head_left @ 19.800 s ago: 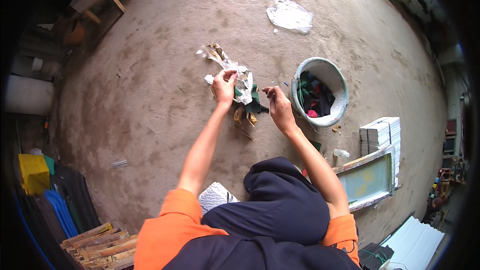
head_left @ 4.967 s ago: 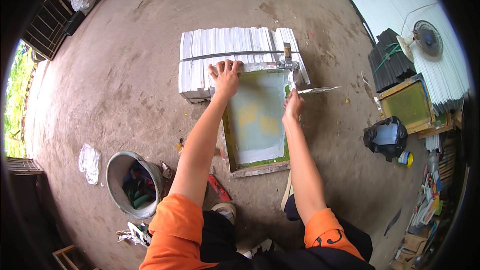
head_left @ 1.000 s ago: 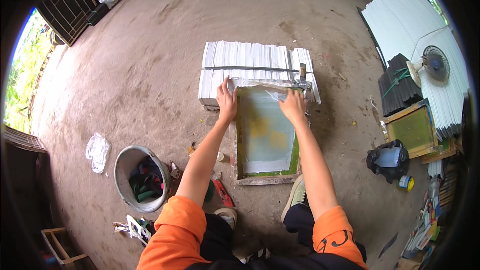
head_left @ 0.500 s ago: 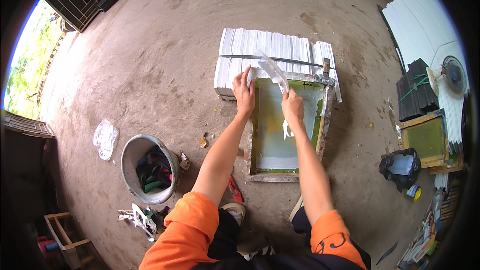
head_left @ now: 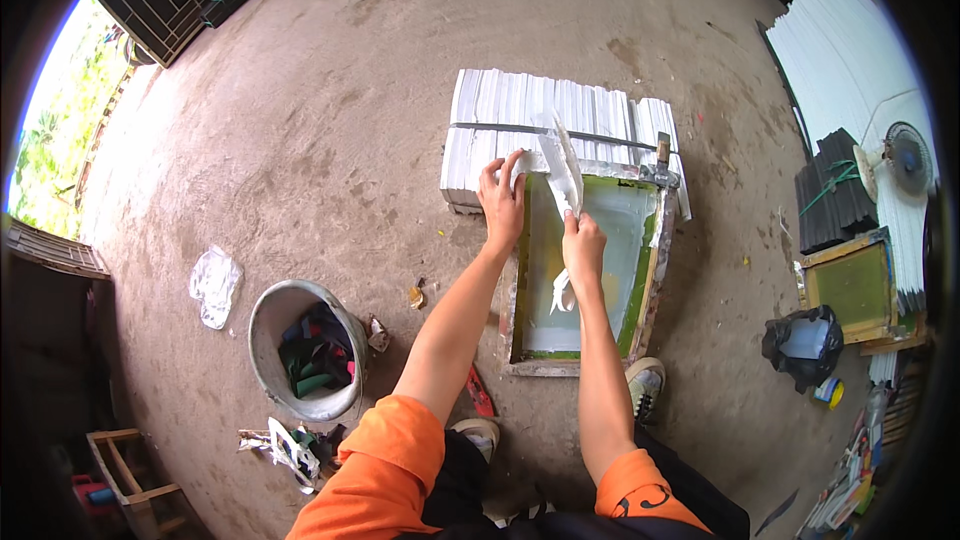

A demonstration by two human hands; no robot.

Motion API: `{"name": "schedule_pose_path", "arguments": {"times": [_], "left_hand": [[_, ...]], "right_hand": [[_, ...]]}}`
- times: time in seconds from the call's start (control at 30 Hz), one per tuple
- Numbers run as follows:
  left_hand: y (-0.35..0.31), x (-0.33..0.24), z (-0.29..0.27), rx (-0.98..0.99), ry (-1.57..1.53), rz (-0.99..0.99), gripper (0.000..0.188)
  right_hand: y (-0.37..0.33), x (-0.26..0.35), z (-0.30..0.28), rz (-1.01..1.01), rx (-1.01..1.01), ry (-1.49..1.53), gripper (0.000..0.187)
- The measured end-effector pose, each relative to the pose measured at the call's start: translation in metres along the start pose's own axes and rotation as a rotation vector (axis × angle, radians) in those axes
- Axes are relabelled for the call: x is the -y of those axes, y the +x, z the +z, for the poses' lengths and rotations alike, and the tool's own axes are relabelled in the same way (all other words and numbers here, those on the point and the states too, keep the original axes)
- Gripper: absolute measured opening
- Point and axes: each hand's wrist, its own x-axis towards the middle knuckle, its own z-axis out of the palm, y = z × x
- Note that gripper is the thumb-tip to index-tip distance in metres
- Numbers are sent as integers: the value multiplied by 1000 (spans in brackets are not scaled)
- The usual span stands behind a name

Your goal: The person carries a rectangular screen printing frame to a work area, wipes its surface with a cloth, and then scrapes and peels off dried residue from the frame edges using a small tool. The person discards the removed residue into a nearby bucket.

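A wooden-framed printing screen (head_left: 655,285) with green borders and a pale mesh lies in front of me, its far end against a bundle of white sheets. My left hand (head_left: 503,202) grips the screen's far left corner, fingers over the outer edge and thumb on the inner side. Above the mesh, my right hand (head_left: 585,248) is closed on a crumpled strip of whitish tape (head_left: 566,178). The strip's wide part rises past my fist toward the bundle, while a loose white end dangles below the fist. A metal hinge clamp (head_left: 658,176) sits at the far right corner.
The strapped white bundle (head_left: 545,95) stands beyond the screen. At left are a bucket (head_left: 258,340) of dark cloths, a crumpled plastic sheet (head_left: 215,285) and scraps. A red tool (head_left: 480,392) lies by my foot. Right: a fan (head_left: 907,155), another screen (head_left: 850,285), a black-bagged container (head_left: 803,345).
My right hand has drawn the tape strip slightly toward me, and the strip stands more upright. My left hand stays on the corner. The view has shifted a little; my right shoe now shows more.
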Motion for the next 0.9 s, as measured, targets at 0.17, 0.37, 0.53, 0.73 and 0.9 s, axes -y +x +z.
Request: {"name": "schedule_pose_path", "arguments": {"times": [0.17,0.37,0.53,0.73,0.9], "left_hand": [[1,-2,-1,-10,11,32,41],[1,-1,-3,-22,57,33,41],[0,0,-2,-12,20,23,39],[2,0,-3,-18,-4,22,39],[1,-3,-1,-21,-15,24,39]], "right_hand": [[-12,5,0,55,-1,50,33],[-27,10,0,201,107,57,33],[-34,5,2,214,95,188,32],[-40,2,3,229,104,216,34],[-42,-3,5,155,64,291,26]]}}
